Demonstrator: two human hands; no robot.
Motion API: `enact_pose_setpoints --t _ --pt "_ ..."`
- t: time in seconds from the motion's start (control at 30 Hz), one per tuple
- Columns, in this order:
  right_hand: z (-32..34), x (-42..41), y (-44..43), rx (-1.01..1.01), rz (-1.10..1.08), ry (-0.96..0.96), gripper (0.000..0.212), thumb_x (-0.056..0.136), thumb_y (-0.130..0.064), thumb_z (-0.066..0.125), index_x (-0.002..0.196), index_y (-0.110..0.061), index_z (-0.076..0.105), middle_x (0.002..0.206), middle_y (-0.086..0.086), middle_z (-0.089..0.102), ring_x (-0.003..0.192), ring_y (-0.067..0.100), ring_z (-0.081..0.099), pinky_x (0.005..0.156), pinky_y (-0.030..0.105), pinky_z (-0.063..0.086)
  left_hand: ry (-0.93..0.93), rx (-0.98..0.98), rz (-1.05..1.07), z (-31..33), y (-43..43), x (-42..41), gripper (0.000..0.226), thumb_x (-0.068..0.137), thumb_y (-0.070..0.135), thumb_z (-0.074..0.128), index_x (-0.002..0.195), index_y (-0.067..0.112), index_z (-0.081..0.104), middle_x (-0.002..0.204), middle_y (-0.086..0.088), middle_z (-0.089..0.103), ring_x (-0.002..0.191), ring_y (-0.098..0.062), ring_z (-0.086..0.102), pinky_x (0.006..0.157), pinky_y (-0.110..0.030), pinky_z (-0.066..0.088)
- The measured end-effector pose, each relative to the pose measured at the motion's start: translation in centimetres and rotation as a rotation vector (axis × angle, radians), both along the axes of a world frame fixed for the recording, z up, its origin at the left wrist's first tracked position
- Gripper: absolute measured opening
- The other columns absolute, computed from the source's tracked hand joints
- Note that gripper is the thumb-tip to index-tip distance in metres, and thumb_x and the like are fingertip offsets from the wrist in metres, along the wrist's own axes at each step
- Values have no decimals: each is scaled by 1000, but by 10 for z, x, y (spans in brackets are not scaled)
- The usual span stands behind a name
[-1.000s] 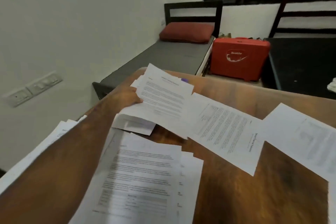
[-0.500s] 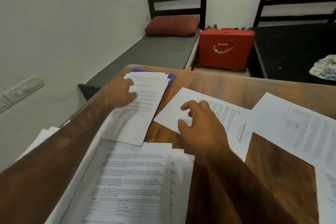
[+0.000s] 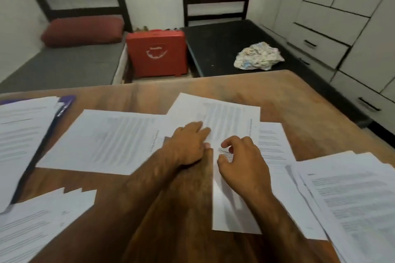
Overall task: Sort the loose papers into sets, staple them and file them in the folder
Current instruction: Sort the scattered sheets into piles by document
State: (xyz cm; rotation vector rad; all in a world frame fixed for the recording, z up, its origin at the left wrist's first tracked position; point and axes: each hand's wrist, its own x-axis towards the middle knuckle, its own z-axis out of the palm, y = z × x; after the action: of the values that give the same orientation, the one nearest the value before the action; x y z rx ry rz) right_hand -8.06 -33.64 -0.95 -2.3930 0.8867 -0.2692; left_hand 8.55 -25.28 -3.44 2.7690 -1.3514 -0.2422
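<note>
On the brown wood-grain desk [image 3: 277, 96], loose white printed papers lie flat in thin rectangles. The top sheet [image 3: 226, 115] sits at the middle, its long axis running left to right with the far-left corner tipped away and its heading along the right end. The left hand [image 3: 188, 145] lies released on that sheet's near-left part, fingers straight and pressed flat. The right hand [image 3: 241, 160] is just right of it, on the sheet's near edge, with fingers curled and thumb apart from the forefinger; whether they nip any paper cannot be told.

Under the top sheet and toward the person, a long sheet [image 3: 233, 209] points its long axis straight away from the viewer. Left of the top sheet and tucked under it, a wide sheet [image 3: 102, 139] lies lengthwise left to right, its heading at the right end. Right of the top sheet, a thick fanned stack [image 3: 352, 198] slants with its corners stepped. Nearer and left of the top sheet, another fanned stack [image 3: 42, 220] shows sawtooth corners.

Far left of the top sheet lies the slim purple folder [image 3: 67, 102] with a dark edge. A pile of papers [image 3: 21, 134] rests on it; whether it is open is unclear.

Beyond the top sheet stand a hard red case [image 3: 157, 53], a soft maroon pillow [image 3: 82, 31] and a crumpled pale cloth [image 3: 258, 55] on a black bed [image 3: 213, 45].
</note>
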Motion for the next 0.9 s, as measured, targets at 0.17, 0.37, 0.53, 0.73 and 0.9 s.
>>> enact_pose_setpoints --t 0.17,0.37,0.53,0.73,0.9 --pt "-33 -32 -27 138 -80 -86 20 95 -37 70 110 -34 57 123 -10 61 104 11 60 97 23 51 -131 -133 -3 -2 1 -11 34 105 46 47 131 35 64 137 6 60 116 -18 56 107 -41 45" --pt "-15 -37 -29 530 -230 -303 50 94 -64 58 129 -28 56 115 -7 69 98 11 66 94 34 56 -264 -207 28 42 -5 -85 34 105 47 46 124 29 68 121 4 64 105 -18 59 94 -37 50" --pt "-1 -46 -27 1263 -440 -721 57 92 -28 79 139 -30 48 121 7 69 103 23 74 78 38 65 -242 -310 14 57 -4 -156 37 106 47 41 131 29 62 125 7 63 107 -15 60 89 -30 52" --pt "7 -69 -47 1219 -523 -823 47 92 10 67 122 -27 61 97 -1 80 85 17 79 53 27 59 33 -588 158 61 22 -157 46 90 68 44 118 37 65 119 19 63 104 -6 58 90 -26 50" --pt "21 -100 -74 1129 -462 -768 50 90 11 67 123 -26 64 107 1 80 101 28 76 87 52 62 203 -504 428 65 35 -111 65 89 76 49 132 27 51 127 1 63 112 -23 63 96 -45 53"
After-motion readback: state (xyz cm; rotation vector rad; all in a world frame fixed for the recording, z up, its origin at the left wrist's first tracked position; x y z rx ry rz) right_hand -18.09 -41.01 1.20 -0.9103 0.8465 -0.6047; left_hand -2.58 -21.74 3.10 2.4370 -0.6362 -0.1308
